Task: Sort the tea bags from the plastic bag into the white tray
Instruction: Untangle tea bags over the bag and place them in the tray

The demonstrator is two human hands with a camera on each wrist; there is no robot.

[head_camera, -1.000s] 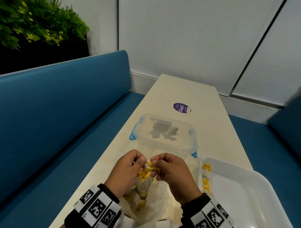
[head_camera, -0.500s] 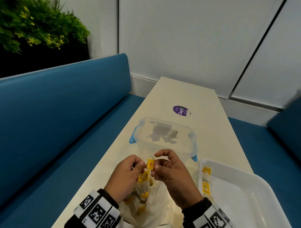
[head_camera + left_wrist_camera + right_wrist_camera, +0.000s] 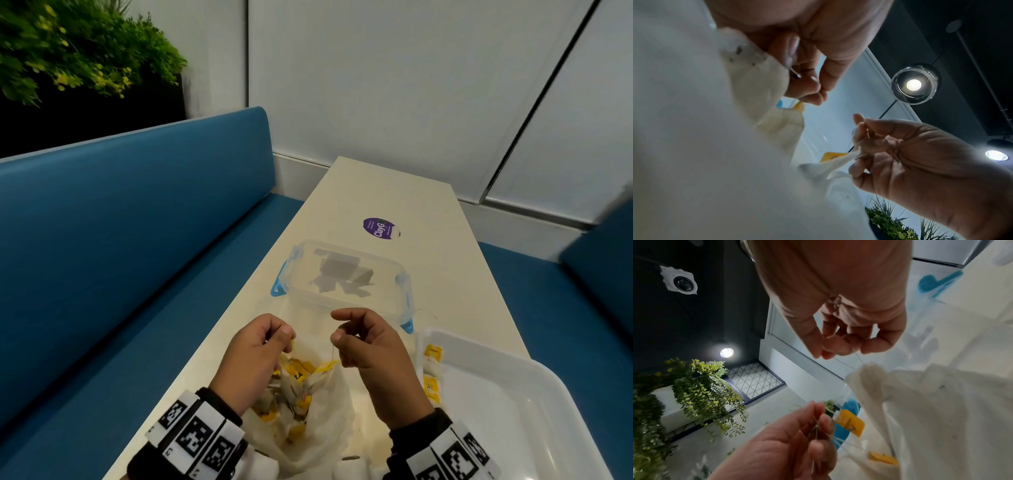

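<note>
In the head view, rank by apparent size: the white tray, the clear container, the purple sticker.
1. white tray, though nearest the camera and cut off by the frame
2. clear container
3. purple sticker, farthest away

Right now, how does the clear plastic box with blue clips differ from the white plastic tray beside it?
The clear plastic box with blue clips is see-through; the white plastic tray is milky and opaque. The box stands farther along the cream table; the tray is nearer, by the right hand. The box holds grey pieces; the tray holds yellow-tagged tea bags. Both are open-topped and rectangular.
</note>
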